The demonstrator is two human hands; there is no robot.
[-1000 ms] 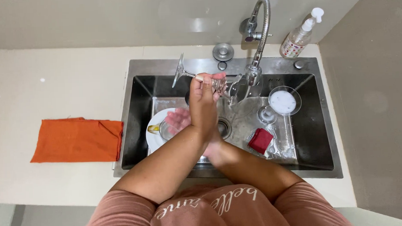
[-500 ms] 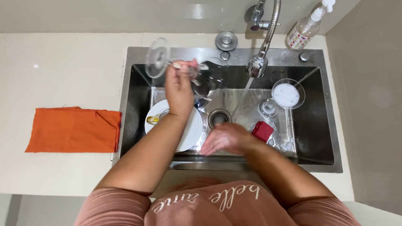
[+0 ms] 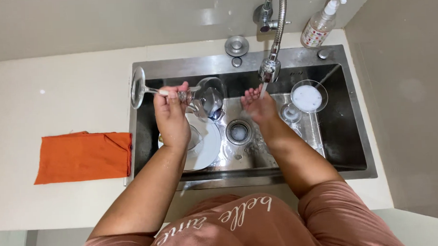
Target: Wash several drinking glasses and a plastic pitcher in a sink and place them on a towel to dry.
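Observation:
My left hand (image 3: 171, 115) grips the stem of a clear wine glass (image 3: 206, 97), held sideways over the left part of the steel sink (image 3: 348, 147). The glass's foot points left and its bowl points right. My right hand (image 3: 258, 103) is open, palm up, under the running faucet head (image 3: 269, 69), with water falling on it. Below my left hand a white plate (image 3: 208, 150) with another glass on it lies in the sink.
A second wine glass (image 3: 308, 98) with foam inside lies at the sink's right. The drain (image 3: 238, 132) is in the middle. An orange cloth (image 3: 83, 156) lies on the counter at left. A soap pump bottle (image 3: 320, 25) stands behind the sink.
My left hand has carried the wine glass leftward away from the faucet. My right hand came up from low in the sink to under the water stream.

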